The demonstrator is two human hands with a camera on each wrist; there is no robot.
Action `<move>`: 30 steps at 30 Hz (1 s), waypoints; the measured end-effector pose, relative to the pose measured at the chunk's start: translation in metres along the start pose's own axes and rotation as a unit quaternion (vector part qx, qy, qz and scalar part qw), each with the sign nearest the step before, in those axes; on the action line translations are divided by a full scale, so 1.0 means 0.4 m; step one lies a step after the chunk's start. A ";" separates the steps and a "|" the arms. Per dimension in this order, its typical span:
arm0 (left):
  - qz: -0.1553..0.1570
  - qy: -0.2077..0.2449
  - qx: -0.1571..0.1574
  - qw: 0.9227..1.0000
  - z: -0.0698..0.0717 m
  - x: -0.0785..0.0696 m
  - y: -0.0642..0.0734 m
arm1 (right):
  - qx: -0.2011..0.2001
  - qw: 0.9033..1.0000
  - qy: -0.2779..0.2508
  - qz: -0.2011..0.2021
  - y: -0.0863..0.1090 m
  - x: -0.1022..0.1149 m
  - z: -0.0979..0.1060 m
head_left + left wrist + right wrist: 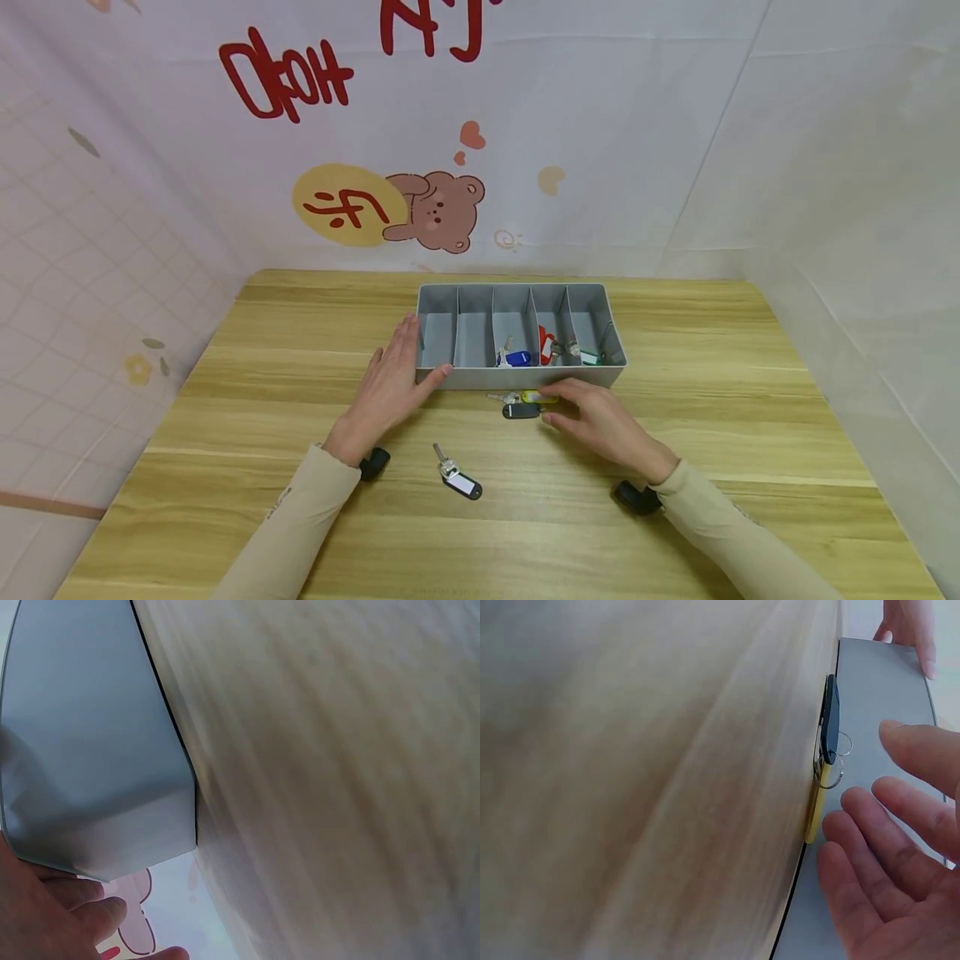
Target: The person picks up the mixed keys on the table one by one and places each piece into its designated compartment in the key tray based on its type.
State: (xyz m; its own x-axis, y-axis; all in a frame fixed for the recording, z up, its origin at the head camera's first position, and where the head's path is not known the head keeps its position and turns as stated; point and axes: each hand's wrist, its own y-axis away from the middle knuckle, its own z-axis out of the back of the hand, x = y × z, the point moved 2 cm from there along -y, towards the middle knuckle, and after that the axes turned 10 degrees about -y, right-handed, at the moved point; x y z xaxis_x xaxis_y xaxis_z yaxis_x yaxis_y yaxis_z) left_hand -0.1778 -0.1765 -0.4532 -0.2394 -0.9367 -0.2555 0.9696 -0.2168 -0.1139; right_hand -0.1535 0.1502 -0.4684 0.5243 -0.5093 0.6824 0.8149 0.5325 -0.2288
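A grey divided box (468, 380) stands at the back of the table. My left hand (386, 379) rests against its left end, fingers straight, thumb at the front rim. Just in front of the box lie a yellow key tag (534, 397) and a black key tag (521, 411), beside a key. My right hand (603, 421) is spread over their right end, thumb and fingers apart. In the right wrist view, a gap separates that hand from the yellow tag (817, 810) and the black tag (830, 724). Another key with a black tag (462, 484) lies nearer me.
Inside the box, a blue-tagged key (517, 359) is in the middle compartment and a red-tagged one (547, 343) is right of it. A green tag (590, 358) lies in the rightmost. A printed cloth (600, 125) hangs behind the wooden table (525, 533).
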 end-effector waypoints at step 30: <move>0.004 0.012 0.008 1.000 -0.006 0.001 0.000 | 0.009 0.995 0.091 0.048 -0.025 0.000 -0.017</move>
State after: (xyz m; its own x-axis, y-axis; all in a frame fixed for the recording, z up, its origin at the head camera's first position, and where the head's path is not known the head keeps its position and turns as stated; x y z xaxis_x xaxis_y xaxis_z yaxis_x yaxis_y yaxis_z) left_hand -0.1782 -0.1763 -0.4558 -0.2318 -0.9319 -0.2788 0.9723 -0.2130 -0.0964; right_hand -0.1599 0.1405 -0.4709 0.6369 -0.5685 0.5207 0.7551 0.5961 -0.2728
